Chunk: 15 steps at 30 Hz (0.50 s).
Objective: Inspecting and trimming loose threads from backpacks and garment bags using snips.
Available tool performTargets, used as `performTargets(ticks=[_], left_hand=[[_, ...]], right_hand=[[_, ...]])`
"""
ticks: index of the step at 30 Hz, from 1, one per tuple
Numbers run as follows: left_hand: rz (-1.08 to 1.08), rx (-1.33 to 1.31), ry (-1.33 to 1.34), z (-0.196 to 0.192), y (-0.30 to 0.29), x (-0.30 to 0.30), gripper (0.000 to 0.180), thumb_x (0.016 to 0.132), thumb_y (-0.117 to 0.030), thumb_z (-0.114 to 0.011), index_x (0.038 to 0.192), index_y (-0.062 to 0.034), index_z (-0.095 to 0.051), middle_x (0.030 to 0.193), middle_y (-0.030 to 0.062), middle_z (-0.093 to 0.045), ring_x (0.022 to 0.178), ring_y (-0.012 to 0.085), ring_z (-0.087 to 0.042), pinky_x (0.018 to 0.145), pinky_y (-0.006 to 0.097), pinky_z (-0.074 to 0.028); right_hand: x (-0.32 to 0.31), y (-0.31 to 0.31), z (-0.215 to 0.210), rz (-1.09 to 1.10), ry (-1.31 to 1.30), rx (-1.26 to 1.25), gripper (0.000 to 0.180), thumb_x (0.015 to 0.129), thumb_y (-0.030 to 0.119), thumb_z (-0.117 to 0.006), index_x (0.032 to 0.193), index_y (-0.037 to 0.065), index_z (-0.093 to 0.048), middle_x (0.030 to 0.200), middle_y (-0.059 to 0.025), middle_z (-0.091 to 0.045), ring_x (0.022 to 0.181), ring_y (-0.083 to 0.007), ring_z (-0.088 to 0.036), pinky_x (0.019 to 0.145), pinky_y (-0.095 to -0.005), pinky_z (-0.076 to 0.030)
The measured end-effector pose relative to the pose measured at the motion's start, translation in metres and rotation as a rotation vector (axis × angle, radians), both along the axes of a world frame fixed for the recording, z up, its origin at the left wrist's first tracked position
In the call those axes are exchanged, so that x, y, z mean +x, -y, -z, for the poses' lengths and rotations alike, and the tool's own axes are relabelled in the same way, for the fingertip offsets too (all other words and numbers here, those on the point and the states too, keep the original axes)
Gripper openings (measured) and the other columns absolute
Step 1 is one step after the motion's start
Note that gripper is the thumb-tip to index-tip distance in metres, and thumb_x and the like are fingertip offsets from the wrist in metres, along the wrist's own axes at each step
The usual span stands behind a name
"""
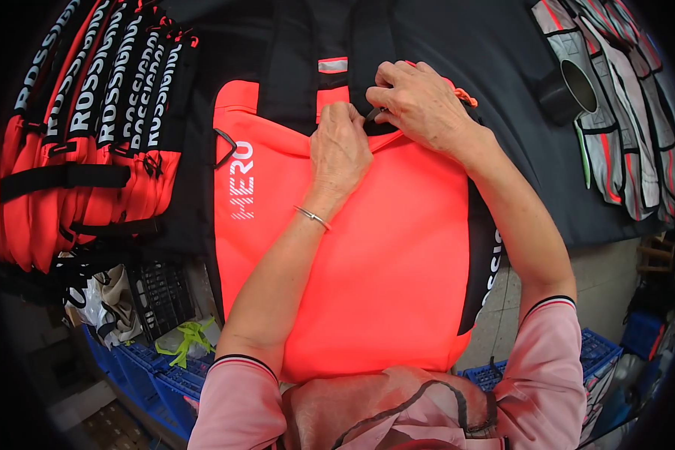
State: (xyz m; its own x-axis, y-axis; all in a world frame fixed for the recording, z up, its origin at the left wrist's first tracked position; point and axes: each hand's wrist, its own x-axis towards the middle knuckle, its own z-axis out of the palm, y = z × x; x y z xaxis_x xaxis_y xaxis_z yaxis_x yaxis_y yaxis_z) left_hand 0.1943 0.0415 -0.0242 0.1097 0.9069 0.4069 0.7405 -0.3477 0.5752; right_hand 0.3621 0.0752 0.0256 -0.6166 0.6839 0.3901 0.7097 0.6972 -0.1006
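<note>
A bright red-orange backpack [375, 277] lies flat in front of me, with black side panels and white lettering. Its black shoulder straps [286, 67] run away from me at the top. My left hand [341, 150] is closed in a pinch on the red fabric at the upper edge, its fingertips partly hidden. Just to the right, my right hand [420, 105] curls over the same edge. Its thumb and fingers are closed on a small dark strip [372, 115] near the left fingertips. A black loop [223, 148] lies at the bag's upper left.
A row of similar red and black bags [90, 165] stands at the left of the black-covered table [506, 82]. At the right are a dark cup-like container [568, 90] and grey pieces with orange trim [622, 127]. Blue crates [165, 375] stand below the table.
</note>
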Motion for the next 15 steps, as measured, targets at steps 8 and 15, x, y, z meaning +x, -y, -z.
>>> performTargets(ticks=[8, 15], left_hand=[[0.428, 0.29, 0.007, -0.022, 0.046, -0.006, 0.016, 0.08, -0.006, -0.069, 0.08, -0.0036, -0.053, 0.072, 0.0088, -0.053, 0.059, 0.0246, -0.054, 0.051, 0.034, -0.043], [0.475, 0.44, -0.092, -0.021, 0.046, -0.003, 0.022, 0.079, -0.014, -0.072, 0.069, -0.0064, -0.054, 0.066, 0.0069, -0.052, 0.06, 0.023, -0.055, 0.053, 0.033, -0.044]], right_hand=[[0.016, -0.011, 0.002, 0.44, -0.438, -0.115, 0.039, 0.074, 0.031, -0.081, 0.1, 0.006, -0.066, 0.102, -0.0096, -0.062, 0.094, -0.0281, -0.064, 0.079, -0.0395, -0.052], [0.011, -0.073, -0.009, 0.568, -0.552, -0.616, 0.074, 0.07, 0.034, -0.085, 0.123, -0.009, -0.059, 0.114, -0.0247, -0.066, 0.11, -0.0324, -0.064, 0.096, -0.0388, -0.049]])
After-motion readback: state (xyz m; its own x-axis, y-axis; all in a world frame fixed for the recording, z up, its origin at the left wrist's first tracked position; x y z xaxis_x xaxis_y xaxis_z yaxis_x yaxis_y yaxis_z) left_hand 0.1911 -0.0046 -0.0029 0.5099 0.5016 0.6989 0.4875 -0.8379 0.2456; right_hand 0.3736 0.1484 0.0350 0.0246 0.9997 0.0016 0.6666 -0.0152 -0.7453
